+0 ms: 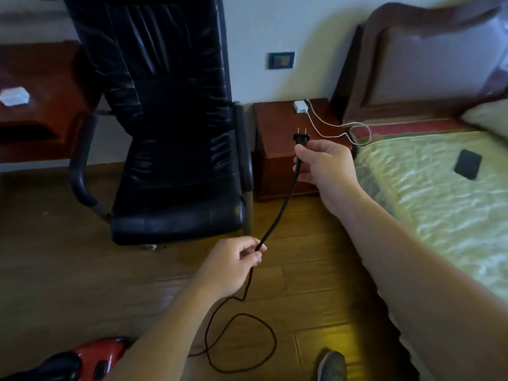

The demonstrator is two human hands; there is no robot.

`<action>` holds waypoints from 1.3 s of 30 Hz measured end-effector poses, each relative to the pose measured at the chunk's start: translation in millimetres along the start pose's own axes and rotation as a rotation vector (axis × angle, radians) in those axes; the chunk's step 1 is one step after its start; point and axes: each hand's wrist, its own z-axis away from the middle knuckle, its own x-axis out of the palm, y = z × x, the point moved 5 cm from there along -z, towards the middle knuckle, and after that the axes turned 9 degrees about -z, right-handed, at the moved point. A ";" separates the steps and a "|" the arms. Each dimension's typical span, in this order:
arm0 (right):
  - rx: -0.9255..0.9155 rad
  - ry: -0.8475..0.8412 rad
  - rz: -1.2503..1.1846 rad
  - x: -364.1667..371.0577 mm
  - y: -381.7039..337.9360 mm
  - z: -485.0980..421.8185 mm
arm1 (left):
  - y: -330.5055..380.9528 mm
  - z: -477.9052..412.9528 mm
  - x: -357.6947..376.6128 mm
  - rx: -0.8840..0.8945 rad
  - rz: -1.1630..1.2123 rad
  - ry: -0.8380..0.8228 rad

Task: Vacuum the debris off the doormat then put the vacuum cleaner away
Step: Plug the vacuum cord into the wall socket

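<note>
Above the wooden floor (316,270), from my head view, my right hand (321,163) is closed around the black power cord (277,218) just below its plug (301,138), whose two prongs point up toward the wall. My left hand (236,259) is nearer to me and lower, its grip pinched shut on the same cord between thumb and fingers. Between the two hands the cord runs in a shallow curve; below my left hand it drops to the floor and lies in a loose loop. At the bottom left corner sits the red and black vacuum cleaner (90,361), only partly in view. Behind my right hand stands a wooden nightstand (275,166) with a white charger (301,106) on its tabletop, beside a black chair (170,133) and the bed (439,193).
</note>
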 end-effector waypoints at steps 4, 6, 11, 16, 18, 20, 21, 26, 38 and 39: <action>-0.002 0.005 0.023 -55.7 -21.8 -34.3 | 49.3 -37.5 20.8 -0.003 0.000 -0.008; -0.006 0.007 0.031 -83.8 -32.7 -53.3 | 76.1 -58.0 34.2 -0.010 0.008 -0.001; -0.019 0.001 0.043 -142.7 -56.8 -99.6 | 134.5 -112.2 67.9 -0.033 0.028 0.027; -0.042 0.017 0.017 -177.3 -80.7 -138.3 | 171.4 -163.4 77.7 -0.030 0.041 0.057; -0.044 0.039 0.015 -184.5 -86.4 -155.6 | 180.9 -182.4 77.2 -0.014 0.025 0.058; -0.035 0.060 0.016 -188.7 -88.4 -174.3 | 184.9 -201.5 75.9 -0.007 0.012 0.063; -0.025 0.067 0.022 -189.2 -88.7 -184.0 | 185.2 -211.2 75.1 -0.007 0.006 0.067; 0.000 0.059 0.070 -181.9 -81.4 -238.1 | 177.9 -262.3 68.1 -0.009 -0.002 0.074; 0.062 0.017 0.107 -115.6 -67.6 -397.5 | 139.8 -399.5 9.4 -0.069 0.100 0.094; 0.066 0.017 0.103 -112.8 -66.7 -404.2 | 139.5 -404.7 6.0 -0.070 0.107 0.096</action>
